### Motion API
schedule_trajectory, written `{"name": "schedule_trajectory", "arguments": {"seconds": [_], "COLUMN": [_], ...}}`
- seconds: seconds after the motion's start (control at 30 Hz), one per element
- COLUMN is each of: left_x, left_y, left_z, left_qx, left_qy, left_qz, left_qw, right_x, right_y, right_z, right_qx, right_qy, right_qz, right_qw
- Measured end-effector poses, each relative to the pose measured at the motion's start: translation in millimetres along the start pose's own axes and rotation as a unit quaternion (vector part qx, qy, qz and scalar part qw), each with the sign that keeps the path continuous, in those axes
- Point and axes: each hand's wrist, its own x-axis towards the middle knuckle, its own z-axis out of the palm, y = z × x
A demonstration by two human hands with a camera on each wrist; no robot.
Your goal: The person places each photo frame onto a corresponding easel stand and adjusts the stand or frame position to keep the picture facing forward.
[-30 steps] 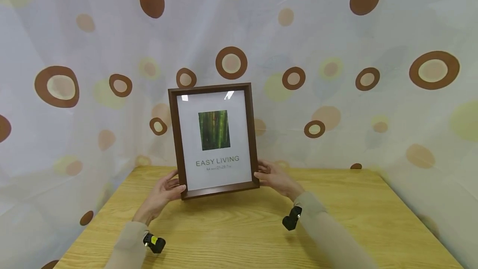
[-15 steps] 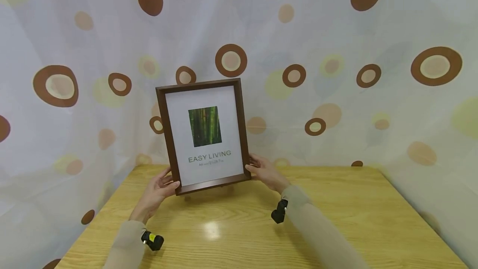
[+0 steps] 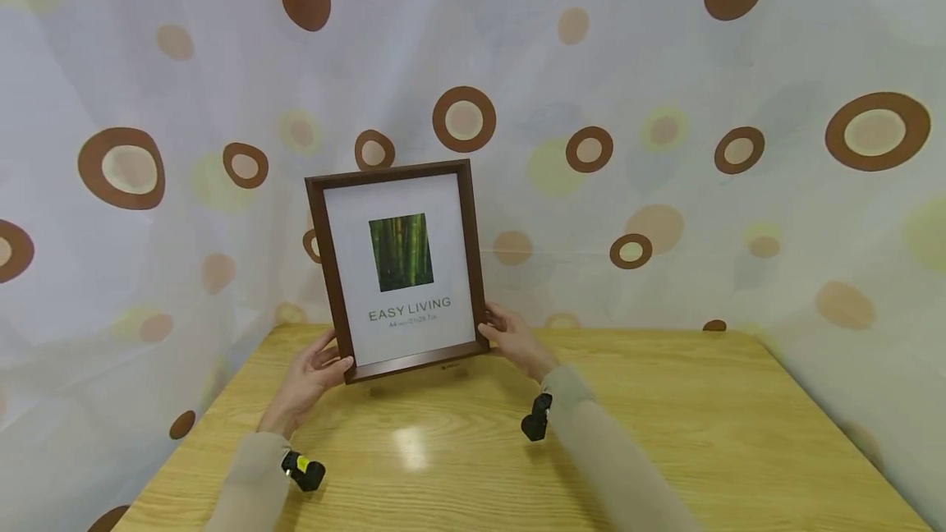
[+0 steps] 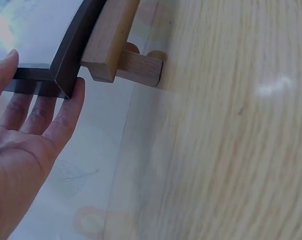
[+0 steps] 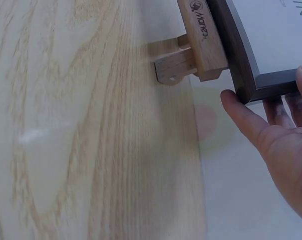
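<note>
A dark brown picture frame [image 3: 399,269] stands near the table's back in the head view, tipped slightly to the left. Behind its glass is a white sheet with a bamboo picture and the words "EASY LIVING". My left hand [image 3: 305,380] grips its lower left corner, thumb on the front and fingers behind. At the lower right corner, my right hand [image 3: 517,343] holds it the same way. In both wrist views the frame's bottom edge lies close against a wooden ledge [image 4: 110,37] of a small easel. The ledge carries a printed logo in the right wrist view.
The easel's wooden foot [image 5: 176,65] reaches the light wood tabletop [image 3: 665,417]. A white curtain [image 3: 650,48] with brown and pale dots hangs behind and on both sides. Black wrist cameras sit on both sleeves.
The frame has shifted left with both hands still holding it, the right hand moving most. Bright reflections on its glass are gone, and a little of the ledge now shows beneath it.
</note>
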Motion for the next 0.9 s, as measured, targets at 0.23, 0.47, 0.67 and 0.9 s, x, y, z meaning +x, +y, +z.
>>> {"name": "schedule_trajectory", "arguments": {"seconds": [0.23,0.47,0.67,0.9], "left_x": [3.2,6.2,6.8,10.6], "left_y": [-2.6,-4.0,-8.7,-10.7], "left_z": [0.2,5.3,10.2,16.3], "left_qx": [-0.001,0.073,0.068,0.044], "left_qy": [0.000,-0.002,-0.033,-0.007], "left_qz": [0.002,-0.016,-0.039,-0.045], "left_qw": [1.0000,0.9972,0.9964,0.9980], "right_x": [2,2,0,1], "right_y": [3,10,17,24], "right_z": [2,6,14,17], "right_qx": [0.005,-0.050,-0.076,-0.044], "right_qy": [0.020,0.037,0.047,0.060], "right_qz": [0.024,0.037,0.051,0.064], "right_qw": [0.999,0.997,0.995,0.995]}}
